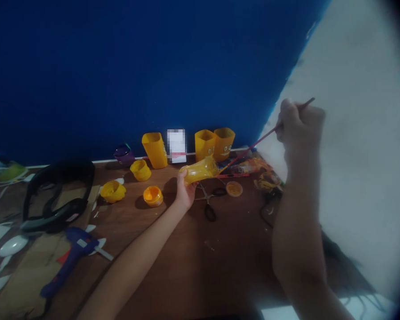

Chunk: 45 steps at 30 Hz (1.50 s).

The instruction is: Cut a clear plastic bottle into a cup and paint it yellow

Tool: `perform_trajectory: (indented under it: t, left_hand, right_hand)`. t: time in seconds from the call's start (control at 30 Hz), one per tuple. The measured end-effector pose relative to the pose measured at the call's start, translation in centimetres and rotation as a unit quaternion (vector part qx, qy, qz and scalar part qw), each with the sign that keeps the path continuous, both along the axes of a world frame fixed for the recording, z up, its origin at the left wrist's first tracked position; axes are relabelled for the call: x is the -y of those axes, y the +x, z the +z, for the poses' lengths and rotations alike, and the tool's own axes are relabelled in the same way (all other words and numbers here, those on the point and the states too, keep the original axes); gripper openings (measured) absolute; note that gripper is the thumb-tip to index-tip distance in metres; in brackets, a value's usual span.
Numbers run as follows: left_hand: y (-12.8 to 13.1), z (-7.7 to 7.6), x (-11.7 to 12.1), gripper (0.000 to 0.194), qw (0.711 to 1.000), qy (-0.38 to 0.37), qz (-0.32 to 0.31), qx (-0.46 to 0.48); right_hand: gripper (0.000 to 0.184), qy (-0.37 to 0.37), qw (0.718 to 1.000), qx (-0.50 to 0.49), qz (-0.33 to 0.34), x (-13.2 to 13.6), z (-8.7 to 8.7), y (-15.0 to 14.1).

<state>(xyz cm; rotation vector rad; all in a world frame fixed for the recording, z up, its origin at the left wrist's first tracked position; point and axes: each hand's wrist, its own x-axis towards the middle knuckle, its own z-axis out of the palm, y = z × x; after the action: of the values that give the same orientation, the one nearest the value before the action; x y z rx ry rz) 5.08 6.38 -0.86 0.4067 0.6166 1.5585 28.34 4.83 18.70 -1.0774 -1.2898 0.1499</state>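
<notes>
My left hand [186, 190] grips a yellow-painted clear plastic bottle piece [200, 170], tilted sideways above the table. In my right hand [300, 122], raised at the right, is a long thin reddish paintbrush [262, 140]. The brush slants down to the left, and its tip is at the right end of the bottle piece; whether it touches is hard to tell. Left of my left hand stands an open jar of orange-yellow paint [153, 196]. Scissors [209, 202] with black handles lie just right of that hand, near a round paint-smeared lid [234, 189].
Yellow cups [155, 151] with stuck-on eyes stand along the blue wall. Two small yellow pieces [113, 191] and a purple cup [124, 155] are to the left. A blue glue gun [75, 258], black headset-like strap [58, 195] and white spoon [13, 246] lie at far left. A pale wall rises right.
</notes>
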Motion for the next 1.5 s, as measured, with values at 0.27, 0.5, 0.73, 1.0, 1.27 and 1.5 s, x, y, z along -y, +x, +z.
perform_trajectory:
  t: [0.27,0.5,0.73,1.0,1.27,1.5]
  left_hand:
    - [0.0,0.1,0.0,0.032,1.0,0.005,-0.003,-0.017]
    - [-0.2,0.3,0.2,0.03,0.999,0.032,-0.027,-0.02]
    - [0.1,-0.2,0.0,0.032,0.998,0.034,-0.003,-0.044]
    - [0.2,0.0,0.2,0.029,0.998,0.03,-0.006,-0.051]
    - [0.0,0.4,0.1,0.033,0.999,-0.02,-0.012,-0.023]
    - [0.0,0.3,-0.1,0.031,0.998,-0.055,-0.022,-0.024]
  right_hand:
    - [0.042,0.04,0.999,0.03,0.013,0.1,0.3,-0.2]
    - [0.045,0.089,0.993,0.072,0.021,0.7,0.6,-0.9]
    - [0.049,0.052,0.99,0.128,0.005,2.1,1.1,-1.6]
    - [0.048,0.063,0.989,0.135,-0.007,2.2,1.1,-1.8]
    - [0.047,0.081,0.989,0.126,-0.013,3.3,1.7,-2.6]
    - [0.049,0.126,0.987,0.102,0.005,3.3,1.6,-3.2]
